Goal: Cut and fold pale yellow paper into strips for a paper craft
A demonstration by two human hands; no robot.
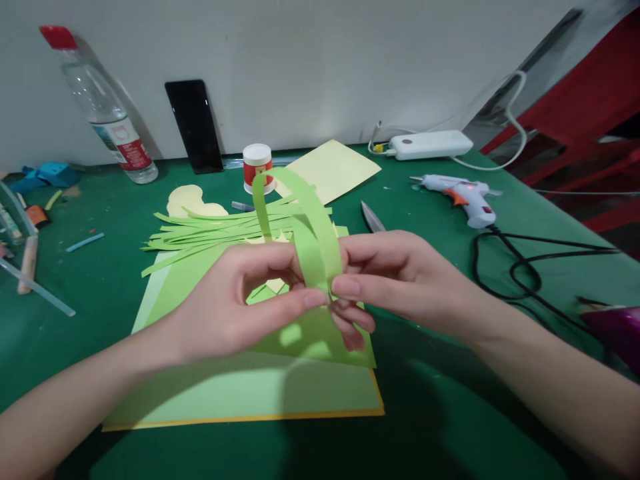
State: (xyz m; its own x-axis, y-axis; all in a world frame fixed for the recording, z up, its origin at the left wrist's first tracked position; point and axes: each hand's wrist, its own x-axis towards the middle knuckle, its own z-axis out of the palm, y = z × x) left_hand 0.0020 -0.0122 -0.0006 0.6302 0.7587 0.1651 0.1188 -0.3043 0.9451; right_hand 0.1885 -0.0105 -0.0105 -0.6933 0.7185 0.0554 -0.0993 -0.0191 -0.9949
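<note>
Bent into a loop, a light-green paper strip (311, 250) stands up between my two hands. My left hand (235, 293) pinches its lower end between thumb and fingers. From the other side my right hand (400, 277) pinches the same spot, its thumb tip beside the left thumb. Below them lie sheets of green paper (200, 380) with an orange edge showing at the front. Several cut green strips (215, 230) are heaped at the back of the sheets, and small pale-yellow cut pieces are partly hidden behind my left hand.
A white glue gun (473, 197) with a black cord lies at right. Scissors (371, 217) are partly hidden behind my right hand. Along the wall stand a bottle (107, 110), a phone (194, 127), a small red-and-white jar (257, 167) and a white power strip (431, 144). Yellow paper (335, 170) lies nearby.
</note>
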